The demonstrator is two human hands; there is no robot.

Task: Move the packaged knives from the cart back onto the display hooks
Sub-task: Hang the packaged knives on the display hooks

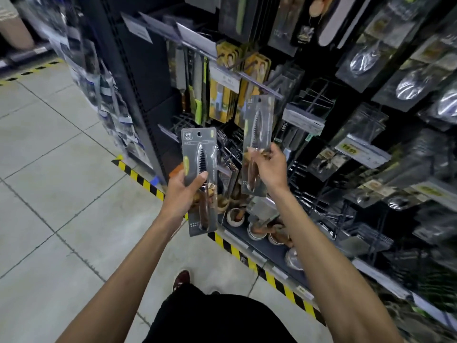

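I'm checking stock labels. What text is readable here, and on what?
No text reads clearly enough to quote.
On the left knife package, in the left hand: boxed logo, white print, blurred.
On the right knife package, in the right hand: print blurred.
On the price tag: yellow digits, blurred.
On the shelf label: too small.

You stand on a pale tiled floor [61, 169]; yellow-black striped tape [146, 183] runs along the dark shelving unit [138, 70].
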